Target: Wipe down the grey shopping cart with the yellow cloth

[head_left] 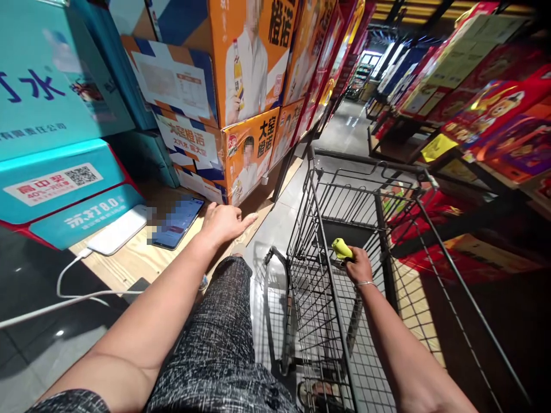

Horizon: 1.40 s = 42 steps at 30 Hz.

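My left hand rests on the wooden shelf, palm down with the thumb stretched out and nothing in it. It lies against the foot of an orange carton, just right of a phone with its screen lit and partly pixelated. Left of the phone is a white power bank with a white cable plugged in. Over the shopping cart, my right hand is closed around a crumpled yellow-green cloth-like thing; its exact kind is unclear.
Stacked orange and red cartons line the shelf on the left, with a turquoise box nearest me. The wire cart stands at my right in the aisle. Beyond it, red gift boxes sit on a rack. The tiled floor runs onward between the displays.
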{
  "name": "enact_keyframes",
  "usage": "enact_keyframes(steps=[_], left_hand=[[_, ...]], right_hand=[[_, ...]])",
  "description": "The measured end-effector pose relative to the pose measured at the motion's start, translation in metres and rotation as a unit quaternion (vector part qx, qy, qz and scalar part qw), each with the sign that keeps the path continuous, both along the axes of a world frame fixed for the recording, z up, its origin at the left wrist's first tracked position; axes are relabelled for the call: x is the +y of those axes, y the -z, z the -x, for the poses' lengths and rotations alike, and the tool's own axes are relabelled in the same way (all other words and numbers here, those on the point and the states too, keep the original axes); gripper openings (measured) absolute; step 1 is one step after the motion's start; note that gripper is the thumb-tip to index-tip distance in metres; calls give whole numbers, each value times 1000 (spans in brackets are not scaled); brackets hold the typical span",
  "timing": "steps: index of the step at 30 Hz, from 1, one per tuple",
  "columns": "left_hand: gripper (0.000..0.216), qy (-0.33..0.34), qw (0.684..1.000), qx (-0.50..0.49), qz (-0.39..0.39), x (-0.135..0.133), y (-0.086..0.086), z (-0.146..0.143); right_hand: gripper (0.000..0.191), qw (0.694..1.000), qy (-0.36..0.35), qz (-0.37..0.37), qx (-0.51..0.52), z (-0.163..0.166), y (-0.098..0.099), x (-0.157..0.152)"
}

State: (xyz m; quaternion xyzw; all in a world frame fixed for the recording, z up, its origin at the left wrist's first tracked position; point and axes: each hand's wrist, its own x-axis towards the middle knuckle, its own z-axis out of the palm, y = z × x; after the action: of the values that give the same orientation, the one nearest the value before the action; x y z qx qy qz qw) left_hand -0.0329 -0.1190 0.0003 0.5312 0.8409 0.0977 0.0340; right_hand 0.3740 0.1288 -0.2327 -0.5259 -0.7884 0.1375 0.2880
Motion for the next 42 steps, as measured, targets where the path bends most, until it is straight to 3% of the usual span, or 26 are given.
enact_keyframes(steps=[6,10,13,18,21,24,28,31,34,37,42], left_hand=[[44,164,980,-18,-113,47,11,-62],[35,225,959,-54,-165,98,16,-98],[54,221,951,-81,-199,137,22,-119],[94,170,955,-173,-173,187,44,-142],[101,116,949,-257,-144,205,60,-147],[100,113,938,-302,-123,217,72,-144],[100,144,927,-311,-150,231,84,-134],[100,159,919,-317,-169,238,88,-129],[100,170,914,-328,-170,241,89,-127],[99,175,910,-335,-173,241,90,-127],[97,186,898,-338,-210,243,99,-128]], right_hand=[[53,999,-25,5,42,12,-19,-20],[58,1000,-14,-8,16,21,-30,-7],[63,999,3,-33,0,29,-56,22],[73,986,48,-157,-17,45,-130,83],[74,978,80,-194,17,59,-150,114],[76,984,61,-167,13,77,-129,117],[72,995,4,-60,-74,82,-50,71],[50,986,-66,53,-146,56,13,26],[40,977,-72,95,-179,17,42,13],[47,979,-17,79,-185,-18,25,42],[61,984,109,-79,-121,-49,-67,134]])
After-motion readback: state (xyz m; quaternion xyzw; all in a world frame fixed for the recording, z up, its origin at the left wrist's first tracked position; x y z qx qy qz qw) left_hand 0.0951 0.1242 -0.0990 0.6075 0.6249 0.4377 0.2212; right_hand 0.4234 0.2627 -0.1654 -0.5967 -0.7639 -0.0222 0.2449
